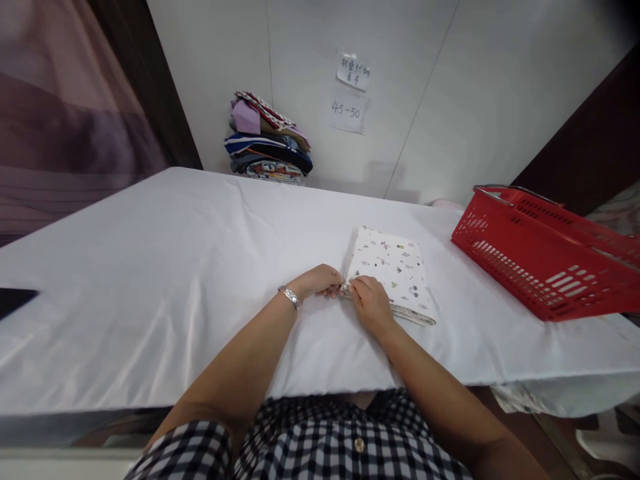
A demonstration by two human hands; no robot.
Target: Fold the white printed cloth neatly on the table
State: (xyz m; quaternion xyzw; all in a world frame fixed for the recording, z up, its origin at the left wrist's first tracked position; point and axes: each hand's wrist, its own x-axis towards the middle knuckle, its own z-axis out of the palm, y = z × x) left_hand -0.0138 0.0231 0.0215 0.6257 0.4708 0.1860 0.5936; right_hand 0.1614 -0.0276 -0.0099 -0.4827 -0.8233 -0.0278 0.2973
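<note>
A folded white cloth with a small coloured print lies on the white-covered table, right of centre. Its layered edges show along the near side. My left hand, with a silver watch at the wrist, pinches the cloth's near left corner from the left. On the same corner, my right hand rests over the near edge with thumb and fingers closed on the fabric. Both sets of fingertips almost meet there, and the exact grip between them is partly hidden.
At the right end of the table stands a red plastic basket, tilted in view. A stack of folded fabrics sits beyond the far edge by the wall. Paper signs hang on that wall. A dark flat object lies at the left edge.
</note>
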